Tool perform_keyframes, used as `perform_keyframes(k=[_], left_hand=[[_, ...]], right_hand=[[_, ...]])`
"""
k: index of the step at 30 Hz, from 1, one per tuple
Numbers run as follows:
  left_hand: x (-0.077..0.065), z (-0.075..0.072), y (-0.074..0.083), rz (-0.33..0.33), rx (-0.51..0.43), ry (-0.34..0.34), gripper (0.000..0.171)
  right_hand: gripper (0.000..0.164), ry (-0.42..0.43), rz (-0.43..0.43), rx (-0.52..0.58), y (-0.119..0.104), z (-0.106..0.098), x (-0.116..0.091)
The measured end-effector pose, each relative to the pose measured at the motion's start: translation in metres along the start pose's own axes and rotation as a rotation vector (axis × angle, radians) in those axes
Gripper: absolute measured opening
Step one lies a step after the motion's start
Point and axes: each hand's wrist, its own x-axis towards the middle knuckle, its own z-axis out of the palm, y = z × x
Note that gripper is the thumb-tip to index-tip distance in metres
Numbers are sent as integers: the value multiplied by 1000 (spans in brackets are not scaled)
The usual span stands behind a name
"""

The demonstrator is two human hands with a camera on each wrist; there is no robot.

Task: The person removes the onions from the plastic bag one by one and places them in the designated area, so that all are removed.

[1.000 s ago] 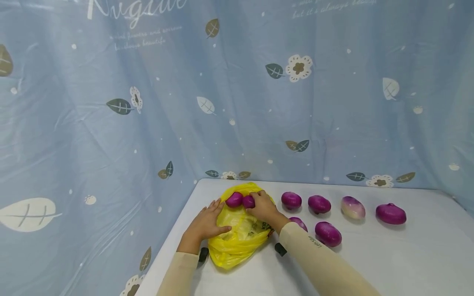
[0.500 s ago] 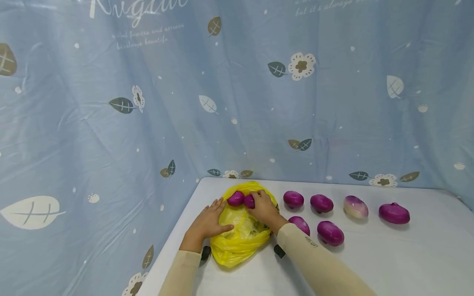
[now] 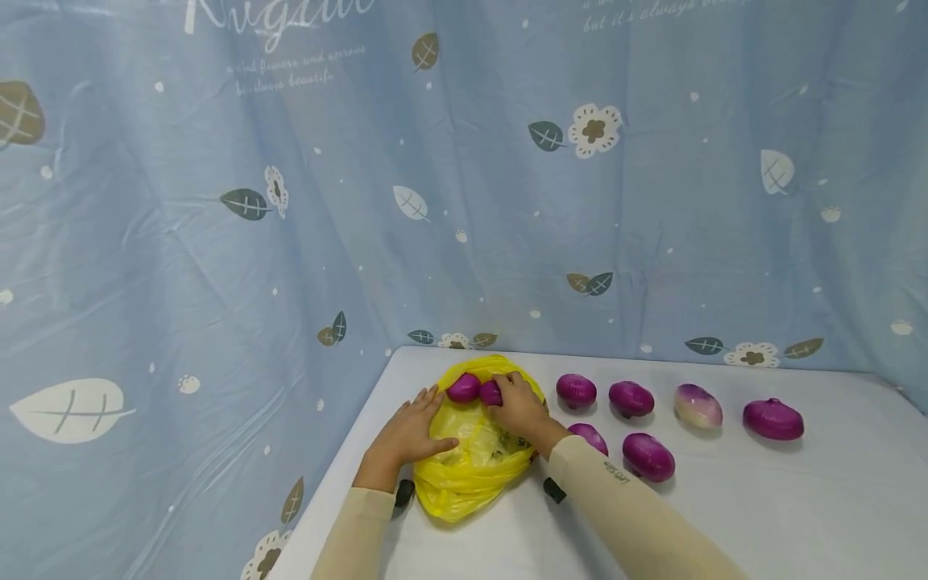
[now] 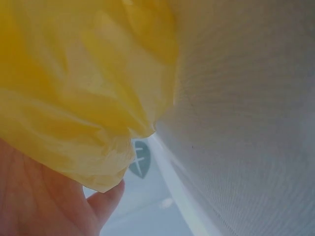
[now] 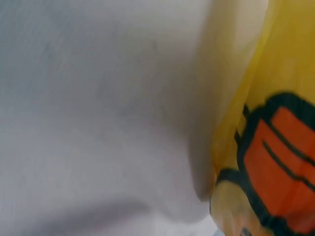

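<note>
A yellow plastic bag point(image 3: 467, 483) lies spread open on the white table, its mouth facing up. Two purple onions sit side by side at its far end. The left onion point(image 3: 464, 388) lies on the bag, while my right hand point(image 3: 520, 408) grips the other onion point(image 3: 491, 393) from the right, partly covering it. My left hand point(image 3: 409, 431) rests along the bag's left edge with fingers straight and thumb spread toward the middle. In the left wrist view, yellow plastic covers part of that palm. Only the bag's printed side and the table show in the right wrist view.
Several more onions lie to the right of the bag in two loose rows, including a pale purple-and-cream onion point(image 3: 698, 406) and a far-right onion point(image 3: 773, 419). One onion point(image 3: 589, 437) is partly behind the right sleeve. A blue patterned curtain point(image 3: 507, 201) hangs behind the table.
The head view has shifted slightly. Both hands stay at the bag, the right hand still gripping the onion, and the onions on the table have not moved.
</note>
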Motion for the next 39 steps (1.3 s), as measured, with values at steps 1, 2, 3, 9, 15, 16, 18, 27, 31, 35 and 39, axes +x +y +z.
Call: perform_keyframes(k=[1, 2, 3, 9, 15, 16, 18, 27, 31, 35, 39], left_hand=[[0, 0, 0, -3, 5, -1, 96], [0, 0, 0, -5, 4, 0, 96], [0, 0, 0, -7, 5, 1, 96], [0, 3, -2, -7, -4, 1, 96], [1, 4, -4, -3, 3, 5, 96], [1, 3, -4, -4, 9, 4, 96], [1, 3, -3, -9, 14, 0, 96], [2, 5, -3, -3, 11, -6, 97], [2, 6, -3, -3, 25, 4, 98], [2, 4, -2, 23, 41, 27, 99], [1, 1, 0, 40, 52, 45, 99]], right_hand=[[66, -5, -4, -3, 0, -2, -1], [65, -9, -11, -4, -1, -3, -2], [64, -14, -18, -7, -1, -5, -3], [60, -37, -65, -3, -2, -12, -8], [57, -56, -92, 40, -1, -20, -13], [57, -55, -95, 48, -1, -22, -14], [57, -51, -100, 42, 1, -26, -17], [61, -62, -143, 11, 7, -43, -28], [63, -81, -166, -24, 8, -49, -31], [65, -98, -181, -70, 7, -57, -33], [66, -94, -202, -80, 8, -66, -35]])
